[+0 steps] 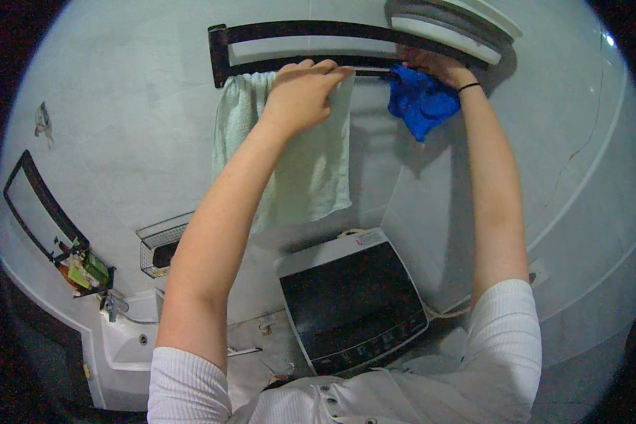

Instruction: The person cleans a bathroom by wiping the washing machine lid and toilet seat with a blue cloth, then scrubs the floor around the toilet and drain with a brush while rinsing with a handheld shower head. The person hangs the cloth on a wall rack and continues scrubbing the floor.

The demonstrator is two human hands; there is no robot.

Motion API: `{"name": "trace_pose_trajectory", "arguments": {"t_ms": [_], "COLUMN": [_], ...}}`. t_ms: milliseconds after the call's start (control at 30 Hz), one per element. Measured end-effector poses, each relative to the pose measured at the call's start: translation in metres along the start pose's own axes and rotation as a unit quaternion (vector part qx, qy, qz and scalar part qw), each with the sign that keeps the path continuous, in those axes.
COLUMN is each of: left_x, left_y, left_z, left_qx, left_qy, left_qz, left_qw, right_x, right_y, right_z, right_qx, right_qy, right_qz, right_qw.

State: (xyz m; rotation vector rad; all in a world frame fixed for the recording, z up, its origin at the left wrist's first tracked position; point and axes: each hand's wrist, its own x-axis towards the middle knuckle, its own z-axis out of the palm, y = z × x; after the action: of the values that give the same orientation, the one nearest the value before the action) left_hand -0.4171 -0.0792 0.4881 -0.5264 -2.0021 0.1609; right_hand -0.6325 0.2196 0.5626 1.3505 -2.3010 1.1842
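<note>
A pale green towel [318,164] hangs from the lower bar of a black wall-mounted towel rack [307,29]. My left hand [301,95] is at the bar, its fingers curled over the towel's top edge and the thumb pointing right. Farther right, a crumpled blue cloth [423,103] hangs just below the bar, its lower end in a point. My right hand [442,68], with a dark band at the wrist, is at the cloth's upper part. The rack and the cloth partly hide its fingers, some of which show between the bars.
Below stands a top-loading washing machine [355,302] with a dark lid. To the left are a wire basket [156,252], a white sink [132,344] with a faucet [111,307], and a black wall shelf [47,201] holding bottles. Stacked basins [450,32] sit behind the rack's right end.
</note>
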Motion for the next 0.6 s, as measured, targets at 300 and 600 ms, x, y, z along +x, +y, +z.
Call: {"name": "trace_pose_trajectory", "arguments": {"t_ms": [300, 600], "left_x": [0.002, 0.051], "left_y": [0.003, 0.055], "left_z": [-0.001, 0.031], "left_qx": [0.005, 0.078], "left_qy": [-0.01, 0.016], "left_qz": [-0.013, 0.008], "left_qw": [1.0, 0.997], "right_x": [0.033, 0.008], "right_y": [0.03, 0.034], "right_z": [0.003, 0.009], "right_qx": [-0.227, 0.074], "right_qy": [0.069, 0.016], "right_qz": [0.091, 0.053], "right_qw": [0.967, 0.996]}}
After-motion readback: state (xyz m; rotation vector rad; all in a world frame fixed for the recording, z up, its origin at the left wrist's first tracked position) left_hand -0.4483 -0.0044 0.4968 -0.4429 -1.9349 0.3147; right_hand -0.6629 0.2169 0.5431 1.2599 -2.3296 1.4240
